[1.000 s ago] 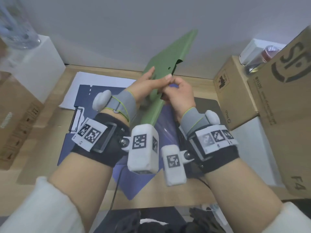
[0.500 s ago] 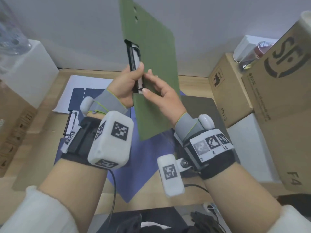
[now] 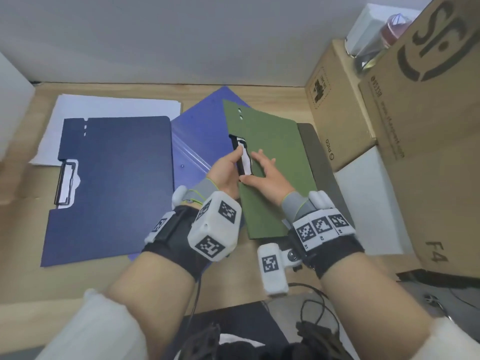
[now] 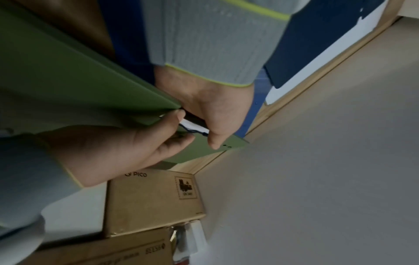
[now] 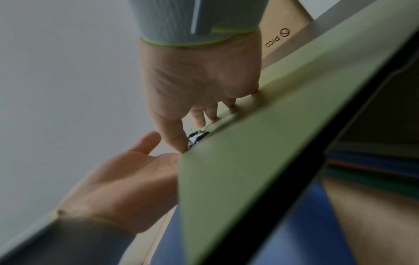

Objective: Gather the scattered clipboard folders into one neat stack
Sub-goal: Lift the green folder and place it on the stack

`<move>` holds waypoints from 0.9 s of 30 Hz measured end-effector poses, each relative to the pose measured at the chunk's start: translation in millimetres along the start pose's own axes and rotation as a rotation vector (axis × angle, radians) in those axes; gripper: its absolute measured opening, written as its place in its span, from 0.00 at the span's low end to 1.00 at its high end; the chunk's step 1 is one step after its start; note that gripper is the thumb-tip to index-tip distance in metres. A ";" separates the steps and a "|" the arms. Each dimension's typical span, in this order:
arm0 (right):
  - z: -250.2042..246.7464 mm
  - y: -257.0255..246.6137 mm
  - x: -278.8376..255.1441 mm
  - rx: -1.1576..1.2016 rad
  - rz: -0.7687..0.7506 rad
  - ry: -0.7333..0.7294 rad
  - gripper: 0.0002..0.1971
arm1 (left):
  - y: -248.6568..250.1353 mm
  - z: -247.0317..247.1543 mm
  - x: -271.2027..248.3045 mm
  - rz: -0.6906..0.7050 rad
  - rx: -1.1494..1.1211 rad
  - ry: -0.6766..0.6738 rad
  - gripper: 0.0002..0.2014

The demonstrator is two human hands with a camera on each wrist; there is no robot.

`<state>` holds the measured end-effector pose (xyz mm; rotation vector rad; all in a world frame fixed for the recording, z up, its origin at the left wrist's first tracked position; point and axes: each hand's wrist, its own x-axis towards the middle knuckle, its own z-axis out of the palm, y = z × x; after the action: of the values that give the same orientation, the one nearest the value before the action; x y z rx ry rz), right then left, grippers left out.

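Note:
A green clipboard folder (image 3: 272,162) lies tilted low over a purple folder (image 3: 197,133) and a dark grey one (image 3: 318,157) at centre right. My left hand (image 3: 231,165) grips its left edge at the black clip (image 3: 240,157), thumb on top, fingers hidden beneath. My right hand (image 3: 261,170) rests on the green cover with fingers spread and straight, thumb along the edge. The left wrist view shows both hands meeting at the green folder's (image 4: 68,75) clip edge. A navy clipboard folder (image 3: 111,183) lies flat to the left.
White paper sheets (image 3: 117,106) stick out from under the navy folder at the back left. Cardboard boxes (image 3: 342,105) and a white box (image 3: 368,203) wall in the right side. Cables (image 3: 319,302) hang off the table's near edge.
The green folder, held upright in the air half a second ago, has come down nearly flat over the purple folder. My right hand's fingers have spread out on its cover.

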<state>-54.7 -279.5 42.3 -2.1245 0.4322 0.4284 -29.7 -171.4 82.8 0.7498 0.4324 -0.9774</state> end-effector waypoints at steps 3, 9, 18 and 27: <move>-4.9 16.3 3.7 -0.106 0.058 -0.015 0.39 | -10.3 -1.0 20.5 -0.060 0.120 0.058 0.18; -7.7 38.8 8.1 -0.188 0.129 0.019 0.42 | -19.6 -6.8 43.5 -0.085 0.331 0.204 0.11; -1.4 19.3 24.9 -0.214 0.129 0.067 0.40 | -4.4 -18.9 40.3 -0.010 0.313 0.267 0.09; 66.4 -55.0 43.5 0.029 -0.102 -0.112 0.22 | 46.9 -104.4 -1.7 0.211 0.497 0.614 0.20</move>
<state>-0.7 -201.1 26.1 -2.0728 0.2630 0.4773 9.7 -77.4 30.7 1.5304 0.6324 -0.6417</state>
